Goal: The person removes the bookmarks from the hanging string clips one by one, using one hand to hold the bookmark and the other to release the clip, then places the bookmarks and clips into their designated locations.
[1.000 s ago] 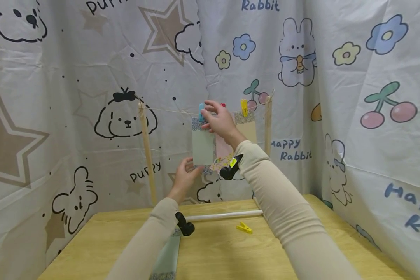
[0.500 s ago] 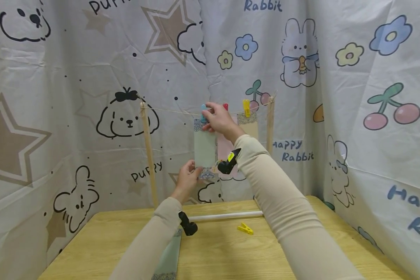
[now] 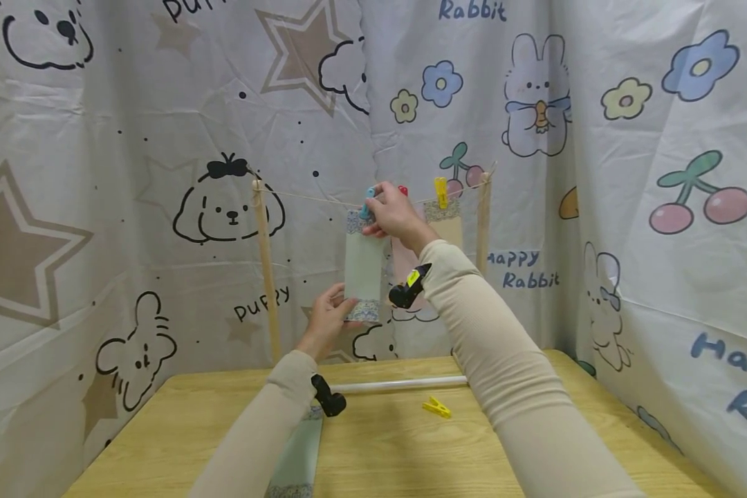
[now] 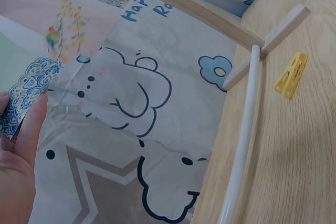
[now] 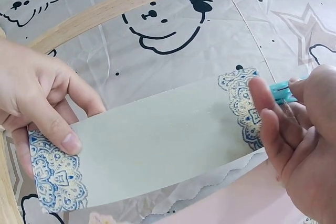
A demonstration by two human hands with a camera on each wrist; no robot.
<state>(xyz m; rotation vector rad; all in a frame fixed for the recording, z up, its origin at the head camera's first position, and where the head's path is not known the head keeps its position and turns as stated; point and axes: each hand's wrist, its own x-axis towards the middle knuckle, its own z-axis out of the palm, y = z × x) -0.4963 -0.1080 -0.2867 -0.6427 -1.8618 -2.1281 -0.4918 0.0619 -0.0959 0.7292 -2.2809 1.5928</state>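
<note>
A pale green card (image 3: 364,266) with blue lace-patterned ends hangs upright just below a string (image 3: 311,198). My left hand (image 3: 325,319) pinches its lower left corner, thumb on the front face in the right wrist view. Up at the card's top, my right hand (image 3: 397,213) pinches a blue clothespin (image 5: 283,92) at the string. Whether its jaws grip the card is hidden by the fingers. Beside it hangs a pink card (image 4: 47,19), partly behind my right hand, with a red clothespin (image 3: 402,190) above. A yellow clothespin (image 3: 440,192) holds a cream card (image 3: 443,232) farther right.
Wooden posts carry the string, a left post (image 3: 265,270) and a right post (image 3: 483,221). A white rod (image 3: 404,383) runs low between them. On the table (image 3: 373,456) lie a loose yellow clothespin (image 3: 437,407) and another green card (image 3: 299,453), partly under my left forearm.
The blue clothespin has tilted and moved slightly right with my right hand. My left hand has closed onto the card's lower corner, and the card's lower end has come slightly down and forward.
</note>
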